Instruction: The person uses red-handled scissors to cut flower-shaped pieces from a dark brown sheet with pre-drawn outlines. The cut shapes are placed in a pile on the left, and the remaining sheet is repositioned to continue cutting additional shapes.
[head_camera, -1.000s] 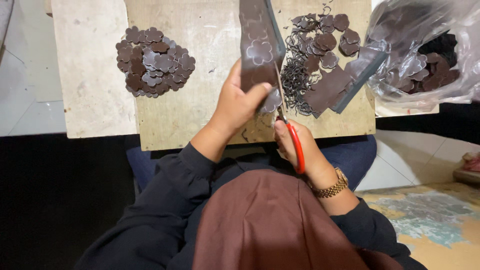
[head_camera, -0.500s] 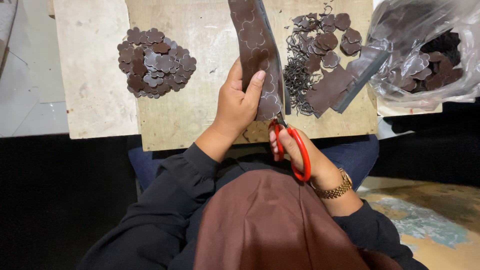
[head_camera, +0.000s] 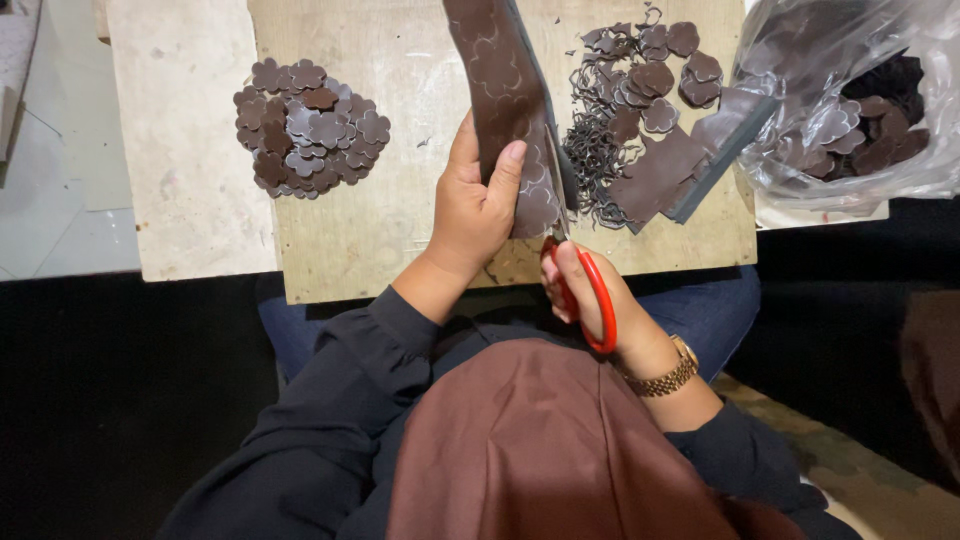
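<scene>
My left hand (head_camera: 475, 210) grips a long dark brown leather strip (head_camera: 500, 80) stamped with flower outlines, thumb pressed on its lower end. My right hand (head_camera: 590, 300) holds red-handled scissors (head_camera: 580, 275), fingers through the loops, with the blades running up along the strip's right edge. Both hands work over a wooden board (head_camera: 390, 230) on my lap. A heap of cut brown flower shapes (head_camera: 308, 128) lies on the board to the left of my left hand.
Thin offcut trimmings and more brown pieces (head_camera: 640, 120) are scattered at the board's right. A clear plastic bag (head_camera: 860, 100) with brown pieces sits at the far right. A pale slab (head_camera: 180, 150) lies left of the board. A gold watch (head_camera: 668, 375) is on my right wrist.
The strip has shifted in my left hand, with the thumb now lying over its lower end. The scissors have tilted and moved slightly lower along the strip's right edge.
</scene>
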